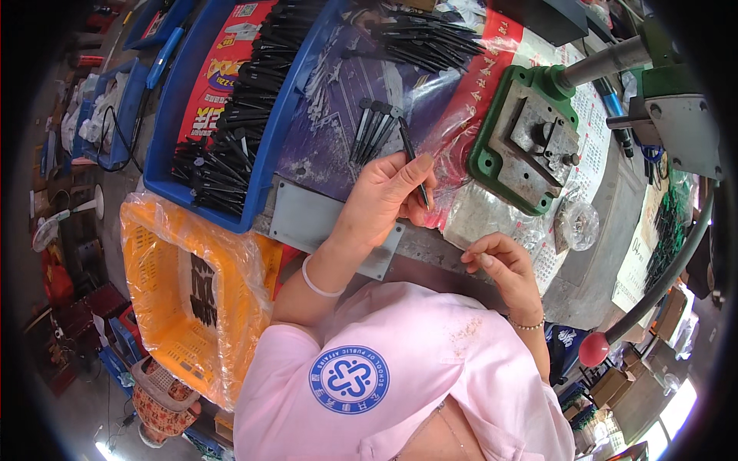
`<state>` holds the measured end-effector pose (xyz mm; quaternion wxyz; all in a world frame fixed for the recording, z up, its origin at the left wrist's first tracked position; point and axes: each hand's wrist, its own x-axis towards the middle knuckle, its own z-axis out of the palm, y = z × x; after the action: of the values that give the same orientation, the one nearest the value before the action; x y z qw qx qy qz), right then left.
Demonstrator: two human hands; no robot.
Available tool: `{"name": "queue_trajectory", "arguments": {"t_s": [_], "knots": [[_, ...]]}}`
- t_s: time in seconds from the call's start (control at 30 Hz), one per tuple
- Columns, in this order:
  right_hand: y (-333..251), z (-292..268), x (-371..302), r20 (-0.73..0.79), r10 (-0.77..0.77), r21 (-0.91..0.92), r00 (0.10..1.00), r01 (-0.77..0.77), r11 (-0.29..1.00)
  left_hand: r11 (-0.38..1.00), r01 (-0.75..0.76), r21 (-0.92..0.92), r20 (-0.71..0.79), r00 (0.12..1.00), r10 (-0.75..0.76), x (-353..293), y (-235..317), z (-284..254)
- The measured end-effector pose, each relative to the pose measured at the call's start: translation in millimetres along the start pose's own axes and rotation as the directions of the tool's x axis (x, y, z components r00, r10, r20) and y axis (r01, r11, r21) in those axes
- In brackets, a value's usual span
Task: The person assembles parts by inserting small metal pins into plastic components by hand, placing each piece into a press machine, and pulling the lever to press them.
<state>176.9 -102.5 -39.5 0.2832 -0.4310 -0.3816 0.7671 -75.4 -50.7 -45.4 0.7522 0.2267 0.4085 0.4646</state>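
Note:
My left hand (392, 188) pinches a slim black rod-like piece (408, 142) between thumb and fingers, over the near edge of the bench. The piece slants, with its small grey end pointing away from me. My right hand (507, 273) is to the right, in front of the bench edge, with fingers curled toward the thumb and nothing visible in them. Several similar black pieces (374, 132) lie side by side just beyond my left hand. A larger pile of them (430, 38) rests farther back. More fill a blue tray (283, 123) at the left.
A green press base (500, 196) with a metal fixture (546, 138) stands at the right. Its lever ends in a red knob (593, 349) near my right arm. At the lower left is a yellow crate (231, 307) lined with clear plastic, with dark pieces inside.

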Motion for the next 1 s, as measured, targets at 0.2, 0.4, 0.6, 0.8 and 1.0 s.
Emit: {"name": "queue_trajectory", "arguments": {"t_s": [0.2, 0.4, 0.6, 0.8, 1.0], "knots": [[-3, 5, 12, 0.062, 0.011, -0.058, 0.998, -0.007, 0.998, 0.998, -0.006, 0.063, 0.001, 1.000, 0.006, 7, 1, -2], [-6, 12, 18, 0.042, 0.045, -0.022, 0.998, -0.044, 0.999, 0.996, 0.001, 0.092, -0.047, 0.999, 0.004, 10, 5, -4], [-1, -1, 19, 0.097, 0.008, -0.069, 0.995, -0.001, 0.998, 0.932, -0.167, 0.322, -0.152, 0.962, 0.225, 9, 21, -17], [-2, 1, 16, 0.026, -0.003, -0.104, 1.000, 0.005, 0.995, 0.320, -0.108, 0.941, -0.133, 0.753, 0.645, 10, 56, -62], [2, 3, 17, 0.044, -0.050, -0.265, 0.998, 0.060, 0.962, -0.044, 0.111, 0.993, -0.061, 0.789, 0.611, 18, 54, -64]]}}
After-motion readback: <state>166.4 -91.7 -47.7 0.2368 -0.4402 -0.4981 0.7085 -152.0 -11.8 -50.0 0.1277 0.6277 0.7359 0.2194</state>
